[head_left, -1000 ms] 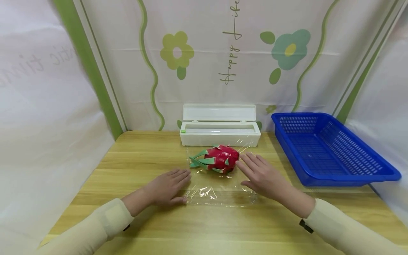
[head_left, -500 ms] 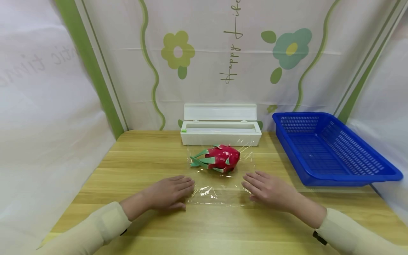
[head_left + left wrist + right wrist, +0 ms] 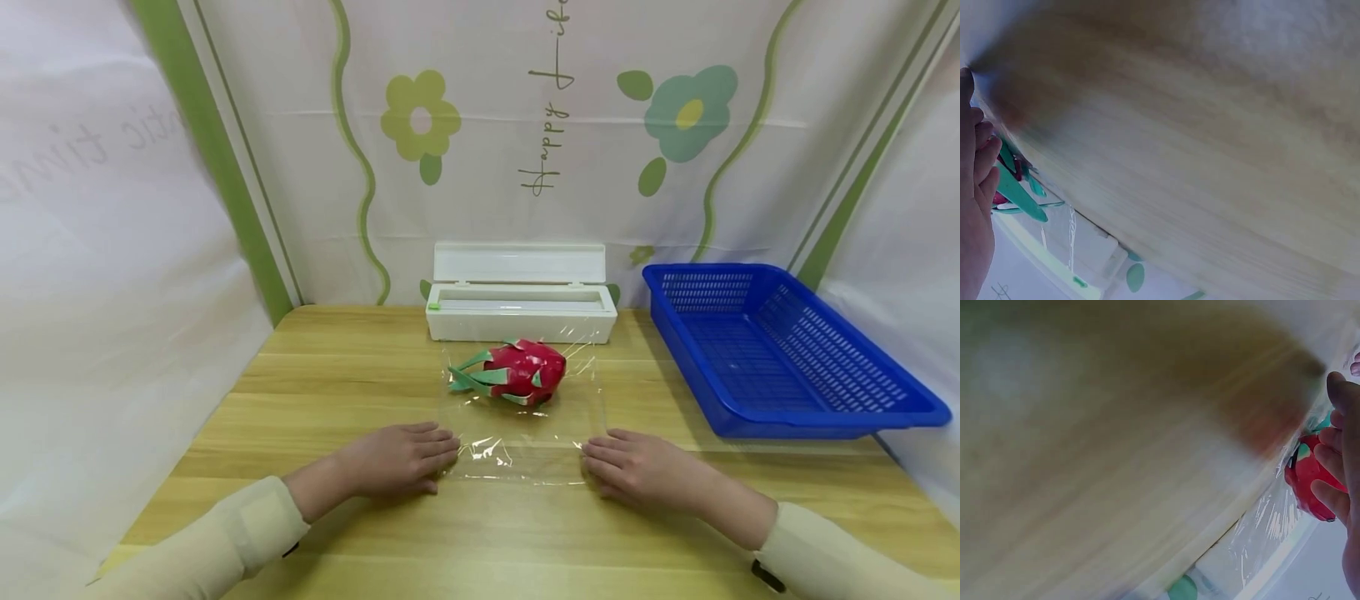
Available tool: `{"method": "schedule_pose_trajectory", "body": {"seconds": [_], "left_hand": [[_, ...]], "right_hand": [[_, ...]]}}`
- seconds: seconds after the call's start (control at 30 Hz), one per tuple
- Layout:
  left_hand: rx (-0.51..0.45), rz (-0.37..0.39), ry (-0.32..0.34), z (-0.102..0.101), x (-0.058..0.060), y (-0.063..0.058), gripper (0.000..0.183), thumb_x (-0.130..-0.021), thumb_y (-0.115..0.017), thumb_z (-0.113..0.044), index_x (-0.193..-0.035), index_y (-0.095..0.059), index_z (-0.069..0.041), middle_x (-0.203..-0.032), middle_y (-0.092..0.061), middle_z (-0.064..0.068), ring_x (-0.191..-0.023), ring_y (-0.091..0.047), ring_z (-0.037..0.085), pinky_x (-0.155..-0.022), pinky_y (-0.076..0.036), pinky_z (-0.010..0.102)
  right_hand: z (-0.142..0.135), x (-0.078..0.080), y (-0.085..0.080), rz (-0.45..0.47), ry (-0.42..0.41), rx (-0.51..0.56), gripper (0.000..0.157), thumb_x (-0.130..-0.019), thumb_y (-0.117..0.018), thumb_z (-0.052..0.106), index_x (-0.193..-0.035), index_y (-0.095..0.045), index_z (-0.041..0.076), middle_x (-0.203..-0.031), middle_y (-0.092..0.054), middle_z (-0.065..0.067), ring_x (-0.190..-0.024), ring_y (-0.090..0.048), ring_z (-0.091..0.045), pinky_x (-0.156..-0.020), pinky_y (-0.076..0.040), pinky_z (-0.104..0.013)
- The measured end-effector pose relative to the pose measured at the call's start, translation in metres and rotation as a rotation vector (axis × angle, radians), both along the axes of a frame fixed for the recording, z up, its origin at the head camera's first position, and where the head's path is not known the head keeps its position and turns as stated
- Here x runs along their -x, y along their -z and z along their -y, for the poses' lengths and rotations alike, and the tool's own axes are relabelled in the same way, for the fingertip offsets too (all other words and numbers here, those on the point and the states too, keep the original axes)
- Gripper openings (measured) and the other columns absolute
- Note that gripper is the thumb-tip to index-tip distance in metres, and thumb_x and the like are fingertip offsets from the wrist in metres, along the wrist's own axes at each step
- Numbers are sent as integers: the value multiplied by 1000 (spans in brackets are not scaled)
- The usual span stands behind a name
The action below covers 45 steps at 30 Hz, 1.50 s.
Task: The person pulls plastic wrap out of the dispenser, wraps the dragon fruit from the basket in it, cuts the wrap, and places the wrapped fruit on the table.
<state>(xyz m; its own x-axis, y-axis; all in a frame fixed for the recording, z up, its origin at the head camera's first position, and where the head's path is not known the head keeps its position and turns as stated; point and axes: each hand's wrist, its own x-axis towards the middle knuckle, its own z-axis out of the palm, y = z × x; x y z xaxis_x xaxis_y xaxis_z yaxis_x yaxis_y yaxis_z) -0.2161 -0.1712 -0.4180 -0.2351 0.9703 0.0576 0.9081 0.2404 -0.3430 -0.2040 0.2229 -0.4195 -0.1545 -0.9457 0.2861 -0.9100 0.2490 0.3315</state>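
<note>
A red dragon fruit (image 3: 527,372) with green leafy tips lies on a sheet of clear cling film (image 3: 517,465) spread over the table. My left hand (image 3: 405,458) rests low at the film's near left corner, fingers straight and pointing right. Opposite it, the fingertips of my right hand (image 3: 648,468) are at the film's near right edge, also extended. In the left wrist view the green tips (image 3: 1019,195) show past my fingers. The right wrist view has the fruit's red body (image 3: 1311,478) partly behind my fingers, with crinkled film (image 3: 1272,515) beside it.
A white cling film dispenser (image 3: 517,327) with its lid raised stands behind the fruit, the film reaching to its front. To the right is a blue perforated basket (image 3: 690,379). A patterned curtain (image 3: 480,167) hangs behind the wooden table (image 3: 337,350).
My right hand has moved away from the fruit's right end, back toward me to the film's near right corner. The left hand has shifted slightly right. The fruit stays put.
</note>
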Motion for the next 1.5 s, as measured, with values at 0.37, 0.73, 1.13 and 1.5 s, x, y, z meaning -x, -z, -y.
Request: {"method": "schedule_pose_trajectory", "body": {"seconds": [0.37, 0.73, 1.13, 1.5], "left_hand": [[-15, 17, 10, -1, 1, 7, 44, -91, -46, -35, -124, -51, -6, -126, -49, 6, -115, -45, 18, -95, -34, 34], [-24, -16, 26, -4, 0, 8, 38, -91, -48, -30, -119, -55, -5, -121, -53, 7, -111, -48, 17, -92, -38, 31], [31, -180, 88, -7, 0, 8, 31, -89, -43, -15, -113, -59, -5, -116, -56, 9, -106, -53, 18, -88, -42, 32], [-66, -203, 114, -3, 2, 4, 28, -90, -43, -13, -109, -62, -4, -112, -58, 9, -103, -55, 18, -86, -43, 33]], "right_hand": [[-7, 0, 9, 21, 24, 36, 30, -85, -57, 25, -105, -63, 4, -103, -62, -8, -93, -59, -20, -77, -48, -34], [-11, 1, 12, -18, 58, -78, 43, -98, -22, 18, -109, -62, 4, -106, -61, -8, -97, -58, -18, -81, -46, -33], [-7, -3, 6, -59, 72, -87, 48, -96, -16, 9, -105, -63, 4, -103, -63, -8, -93, -59, -17, -77, -48, -31], [-7, 0, 5, -78, 20, -21, 38, -95, -26, 9, -98, -64, 4, -98, -64, -8, -86, -61, -19, -73, -50, -32]]}}
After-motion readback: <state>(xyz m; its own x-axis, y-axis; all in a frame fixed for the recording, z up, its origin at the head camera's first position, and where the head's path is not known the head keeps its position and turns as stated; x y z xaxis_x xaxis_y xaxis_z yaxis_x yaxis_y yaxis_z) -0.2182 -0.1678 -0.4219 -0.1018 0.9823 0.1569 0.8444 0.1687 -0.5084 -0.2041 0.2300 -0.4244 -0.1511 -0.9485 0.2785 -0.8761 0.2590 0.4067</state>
